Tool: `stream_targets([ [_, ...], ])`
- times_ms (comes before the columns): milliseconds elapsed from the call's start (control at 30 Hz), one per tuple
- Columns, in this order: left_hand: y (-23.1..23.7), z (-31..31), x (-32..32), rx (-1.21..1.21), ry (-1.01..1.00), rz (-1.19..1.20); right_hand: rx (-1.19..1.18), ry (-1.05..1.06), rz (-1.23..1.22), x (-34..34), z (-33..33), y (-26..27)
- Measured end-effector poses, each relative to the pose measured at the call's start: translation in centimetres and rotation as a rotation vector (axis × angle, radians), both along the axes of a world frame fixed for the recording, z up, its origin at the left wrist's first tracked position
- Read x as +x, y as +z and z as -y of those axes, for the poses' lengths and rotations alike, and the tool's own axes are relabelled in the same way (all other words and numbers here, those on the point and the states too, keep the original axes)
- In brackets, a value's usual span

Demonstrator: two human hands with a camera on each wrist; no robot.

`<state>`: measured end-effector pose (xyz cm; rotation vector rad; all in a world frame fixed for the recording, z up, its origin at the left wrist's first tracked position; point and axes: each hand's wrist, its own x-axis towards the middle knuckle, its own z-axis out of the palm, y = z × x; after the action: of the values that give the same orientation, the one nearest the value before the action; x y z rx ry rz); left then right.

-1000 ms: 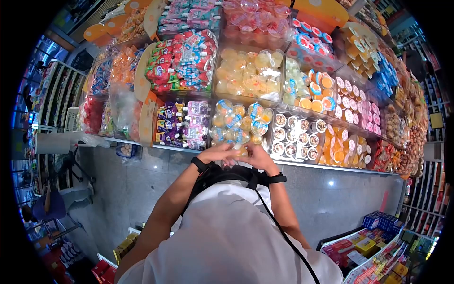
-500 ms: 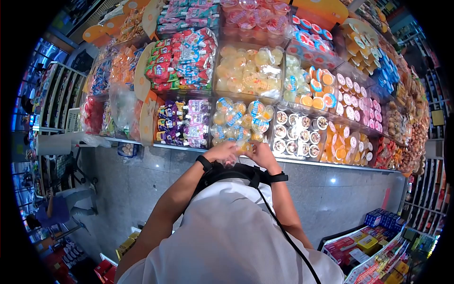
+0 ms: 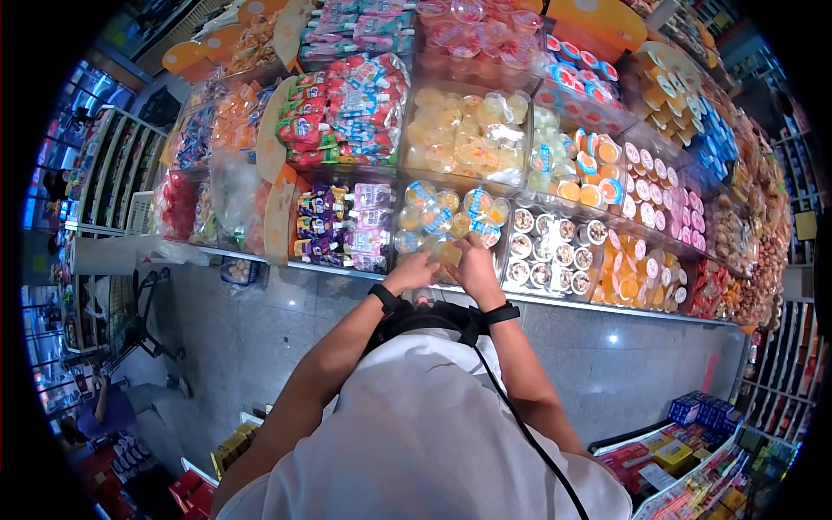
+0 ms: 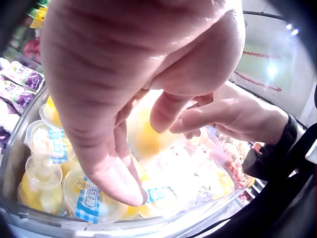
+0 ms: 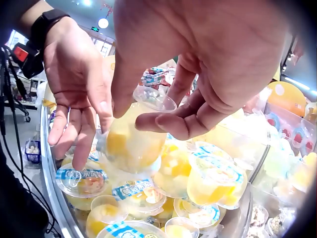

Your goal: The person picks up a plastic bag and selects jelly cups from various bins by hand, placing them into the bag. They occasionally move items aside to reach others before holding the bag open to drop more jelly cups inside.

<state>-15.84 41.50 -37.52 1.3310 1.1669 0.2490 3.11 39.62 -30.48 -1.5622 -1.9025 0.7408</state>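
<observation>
A clear jelly cup (image 5: 134, 141) with yellow fruit pieces is pinched between thumb and curled fingers of my right hand (image 3: 475, 270). It hangs tilted over a bin of similar jelly cups (image 5: 218, 178) with blue checked labels. Beside it, my left hand (image 3: 412, 272) has its fingers extended downward and loosely spread, as the right wrist view shows, with the thumb close to the cup's side. Seen from the left wrist, the same jelly cup (image 4: 146, 131) is partly hidden behind the left hand and washed out by glare.
Left of the bin lie purple and pink pouches (image 3: 342, 225); on its right stand small white-rimmed cups (image 3: 555, 251). Clear dividers separate the bins. Behind are pale yellow jellies (image 3: 468, 134) and red pouches (image 3: 342, 113). A metal front edge (image 5: 54, 208) borders the display.
Both hands worked close together at the bin's front; now they are slightly farther over the bin, and the jelly cup between them shows more clearly. The head view has shifted slightly.
</observation>
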Motion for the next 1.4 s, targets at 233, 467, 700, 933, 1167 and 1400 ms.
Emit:
stream_targets([
  [233,-0.2,0.3,0.0,-0.074,0.013,0.020,-0.029,-0.022,0.045,-0.4,-0.5,-0.4],
  [467,0.2,0.5,-0.3,-0.098,0.036,0.058,-0.021,-0.024,0.070,-0.5,-0.9,-1.6],
  [700,-2.1,0.5,-1.7,-0.063,0.115,0.028,-0.035,0.067,0.110,-2.2,-1.8,-0.8],
  [933,0.9,-0.1,-2.2,-0.001,0.034,-0.058,0.073,0.086,0.117,-3.7,-1.5,-2.6],
  [1167,0.5,-0.2,-2.4,0.026,0.030,-0.103,-0.017,0.062,-0.073,-2.1,-1.4,-3.8],
  [1400,0.2,-1.4,-6.1,-0.078,0.066,0.082,-0.126,-0.124,-0.126,3.4,1.5,-2.6],
])
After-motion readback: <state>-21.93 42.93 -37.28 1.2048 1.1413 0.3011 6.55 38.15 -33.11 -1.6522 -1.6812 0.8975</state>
